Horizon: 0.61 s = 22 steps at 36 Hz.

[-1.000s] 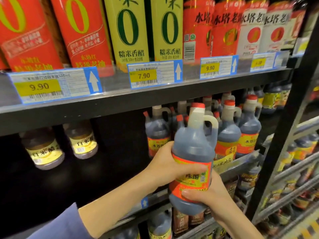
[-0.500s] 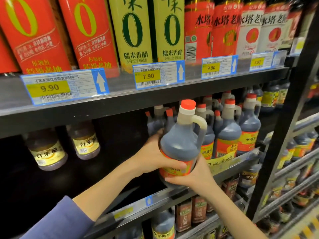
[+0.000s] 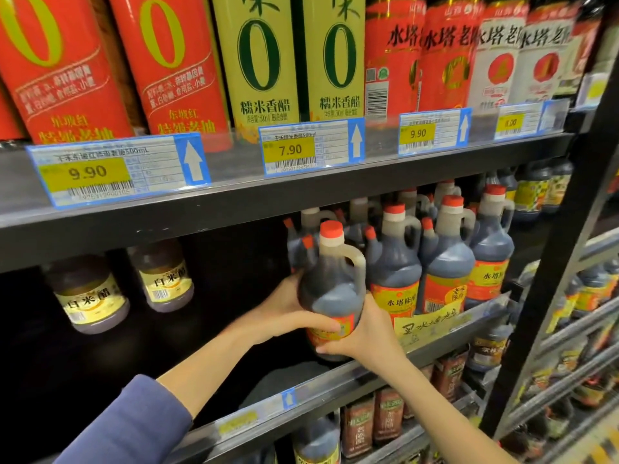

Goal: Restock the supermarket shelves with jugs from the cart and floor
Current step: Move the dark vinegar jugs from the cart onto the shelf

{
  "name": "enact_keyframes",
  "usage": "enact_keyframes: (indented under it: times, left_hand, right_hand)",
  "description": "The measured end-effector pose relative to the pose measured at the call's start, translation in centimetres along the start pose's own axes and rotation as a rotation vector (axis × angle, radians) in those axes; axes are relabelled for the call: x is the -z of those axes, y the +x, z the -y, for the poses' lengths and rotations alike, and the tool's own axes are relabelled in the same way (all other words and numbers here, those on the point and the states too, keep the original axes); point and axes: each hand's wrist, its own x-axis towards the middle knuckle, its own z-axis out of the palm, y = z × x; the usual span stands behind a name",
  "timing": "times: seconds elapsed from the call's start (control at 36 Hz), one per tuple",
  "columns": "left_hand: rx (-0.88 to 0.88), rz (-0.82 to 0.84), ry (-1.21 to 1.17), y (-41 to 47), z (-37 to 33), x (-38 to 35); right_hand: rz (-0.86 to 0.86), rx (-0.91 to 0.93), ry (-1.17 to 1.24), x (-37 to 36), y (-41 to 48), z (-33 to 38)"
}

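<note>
One jug point(image 3: 330, 286) in left hand point(image 3: 289, 311) and right hand point(image 3: 366, 336)

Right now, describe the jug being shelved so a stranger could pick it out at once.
Find the 7.90 price tag on the upper shelf edge, then drop to the shelf below, where dark red-capped jugs stand in rows. The jug is at their left end, frontmost. It alone is gripped by the left hand and right hand, which hide most of its label.

Your left hand point(image 3: 288, 309) and right hand point(image 3: 365, 333) gripping a dark jug point(image 3: 330, 289) upright, its base at the shelf point(image 3: 335, 386) edge, just beside matching red-capped jugs point(image 3: 445, 259), price tags point(image 3: 289, 150) above
</note>
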Motion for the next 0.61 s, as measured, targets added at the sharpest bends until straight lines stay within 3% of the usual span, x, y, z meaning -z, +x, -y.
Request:
enact_keyframes:
  times: [0.17,0.33,0.44,0.61]
  left_hand:
    - [0.026,-0.026,-0.168,1.1,2.2,-0.4]
    - [-0.009,-0.095,-0.161,1.2,2.9,-0.9]
    - [0.033,-0.155,-0.137,0.6,3.5,-0.5]
    - [0.138,-0.023,-0.081,-1.2,6.4,0.2]
  right_hand:
    - [0.028,-0.041,-0.050,0.2,0.4,-0.3]
    - [0.019,0.001,-0.086,0.4,0.1,-0.4]
    - [0.028,0.069,0.029,0.7,-0.4,-0.4]
    - [-0.063,0.224,0.154,3.0,-0.5,1.8]
